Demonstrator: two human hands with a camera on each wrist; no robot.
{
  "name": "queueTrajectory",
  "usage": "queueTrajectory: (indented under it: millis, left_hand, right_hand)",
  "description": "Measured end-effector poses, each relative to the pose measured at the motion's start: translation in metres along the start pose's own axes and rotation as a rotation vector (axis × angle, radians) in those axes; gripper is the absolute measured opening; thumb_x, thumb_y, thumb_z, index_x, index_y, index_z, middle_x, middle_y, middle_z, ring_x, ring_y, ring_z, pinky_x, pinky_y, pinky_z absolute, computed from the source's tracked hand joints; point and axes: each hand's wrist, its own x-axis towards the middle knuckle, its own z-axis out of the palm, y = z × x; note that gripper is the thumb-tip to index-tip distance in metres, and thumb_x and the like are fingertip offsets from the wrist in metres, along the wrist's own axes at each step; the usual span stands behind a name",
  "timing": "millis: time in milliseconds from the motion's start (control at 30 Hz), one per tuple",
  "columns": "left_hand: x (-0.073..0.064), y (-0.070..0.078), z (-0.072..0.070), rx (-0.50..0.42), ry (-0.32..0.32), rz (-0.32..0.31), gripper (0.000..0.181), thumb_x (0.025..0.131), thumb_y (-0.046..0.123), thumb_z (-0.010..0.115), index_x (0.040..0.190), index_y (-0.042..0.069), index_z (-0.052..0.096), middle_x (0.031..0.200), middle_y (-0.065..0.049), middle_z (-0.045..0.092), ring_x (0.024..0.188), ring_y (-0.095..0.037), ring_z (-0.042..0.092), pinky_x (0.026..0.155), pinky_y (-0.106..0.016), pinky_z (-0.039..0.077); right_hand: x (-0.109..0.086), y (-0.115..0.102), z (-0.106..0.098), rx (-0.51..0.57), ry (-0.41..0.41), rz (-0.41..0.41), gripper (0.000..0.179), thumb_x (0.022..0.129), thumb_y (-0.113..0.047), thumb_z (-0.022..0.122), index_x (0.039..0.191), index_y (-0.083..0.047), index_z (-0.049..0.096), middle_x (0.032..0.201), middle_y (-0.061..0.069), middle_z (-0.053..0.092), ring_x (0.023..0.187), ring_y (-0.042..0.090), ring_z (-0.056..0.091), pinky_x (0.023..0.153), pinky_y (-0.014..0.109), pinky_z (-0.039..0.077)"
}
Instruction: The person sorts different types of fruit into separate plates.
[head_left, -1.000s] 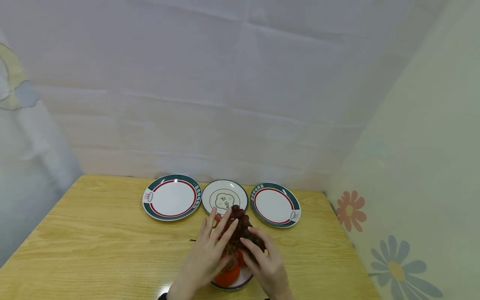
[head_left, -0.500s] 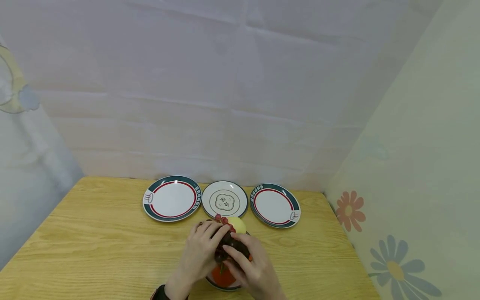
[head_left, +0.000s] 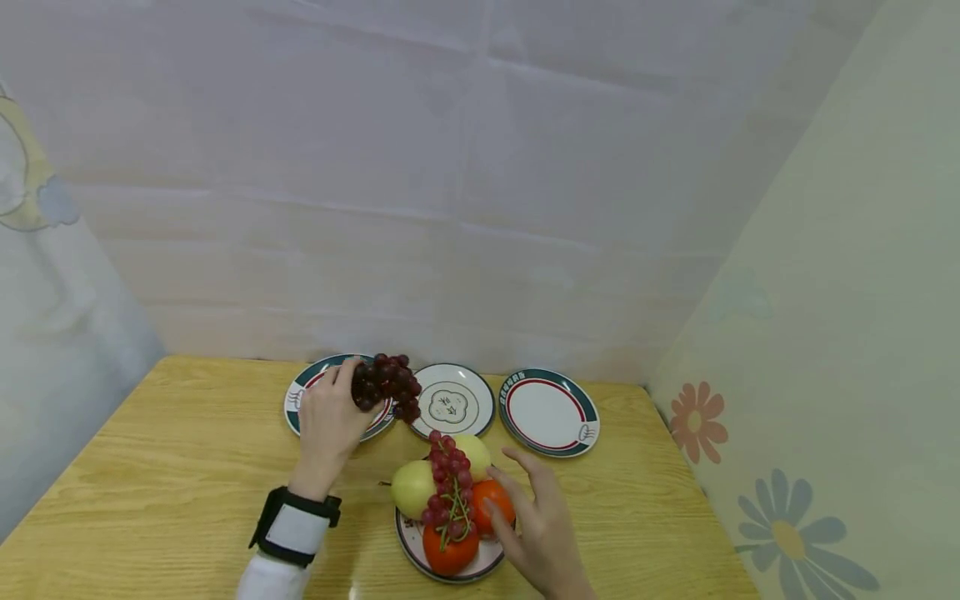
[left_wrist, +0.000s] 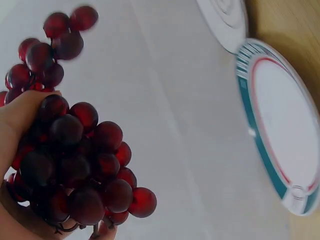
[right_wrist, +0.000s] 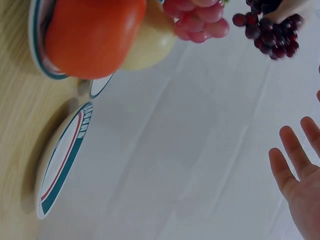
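My left hand (head_left: 330, 421) grips a bunch of dark red grapes (head_left: 387, 383) by one end, above the left plate (head_left: 293, 404) with its green band and red ring. In the left wrist view, thumb and fingers wrap around the dark grapes (left_wrist: 75, 160). My right hand (head_left: 542, 529) holds nothing; its fingers are spread and gently bent beside the fruit plate (head_left: 408, 550). On that plate, lighter red grapes (head_left: 452, 479) lie over two orange-red round fruits (head_left: 450, 552) and two yellow-green fruits (head_left: 412, 489). The right wrist view shows the right hand's fingers (right_wrist: 295, 155) apart.
A small white plate (head_left: 468, 379) with a line drawing stands at the back middle. Right of it is another green-banded plate (head_left: 547, 412). The wooden table (head_left: 187, 467) meets a pale cloth backdrop (head_left: 450, 208) behind and flowered cloth on the right.
The left hand has lifted the dark grapes off the fruit plate and carried them back and left, uncovering the lighter grapes. The right hand has let go and drawn slightly right.
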Motion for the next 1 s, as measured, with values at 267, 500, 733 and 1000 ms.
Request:
queueTrajectory:
  millis: [267, 500, 733, 1000]
  left_hand:
    - [0.012, -0.061, 0.031, -0.003, -0.094, -0.278, 0.054, 0.071, 0.023, 0.081, 0.114, -0.001, 0.058, 0.097, -0.029, 0.067, 0.070, -0.046, 0.063, 0.058, -0.054, 0.050]
    - [0.016, -0.085, 0.048, -0.020, -0.209, -0.390, 0.037, 0.085, 0.017, 0.066, 0.116, -0.002, 0.054, 0.106, -0.030, 0.063, 0.086, -0.048, 0.063, 0.068, -0.055, 0.050]
    - [0.011, -0.099, 0.054, -0.048, -0.266, -0.508, 0.043, 0.091, 0.013, 0.058, 0.127, -0.008, 0.046, 0.113, -0.036, 0.056, 0.100, -0.051, 0.056, 0.078, -0.058, 0.048]
    - [0.008, -0.106, 0.051, 0.006, -0.465, -0.494, 0.065, 0.093, 0.032, 0.054, 0.139, -0.010, 0.033, 0.128, -0.043, 0.039, 0.109, -0.059, 0.047, 0.085, -0.064, 0.045]
  right_hand:
    - [-0.010, 0.011, -0.001, -0.033, -0.027, 0.076, 0.029, 0.095, -0.030, 0.051, 0.113, -0.012, 0.066, 0.123, 0.012, 0.058, 0.111, 0.026, 0.054, 0.100, 0.030, 0.038]
    - [-0.016, 0.016, 0.002, -0.056, -0.058, 0.102, 0.027, 0.094, -0.029, 0.054, 0.112, -0.012, 0.066, 0.121, 0.009, 0.059, 0.109, 0.025, 0.054, 0.095, 0.034, 0.040]
    - [-0.021, 0.017, 0.003, -0.075, -0.108, 0.157, 0.031, 0.096, -0.034, 0.051, 0.111, -0.013, 0.066, 0.122, 0.008, 0.059, 0.110, 0.023, 0.054, 0.090, 0.042, 0.046]
    - [-0.024, 0.018, 0.005, -0.153, -0.142, 0.190, 0.040, 0.071, -0.016, 0.078, 0.109, -0.014, 0.067, 0.119, 0.007, 0.060, 0.108, 0.021, 0.055, 0.086, 0.042, 0.051]
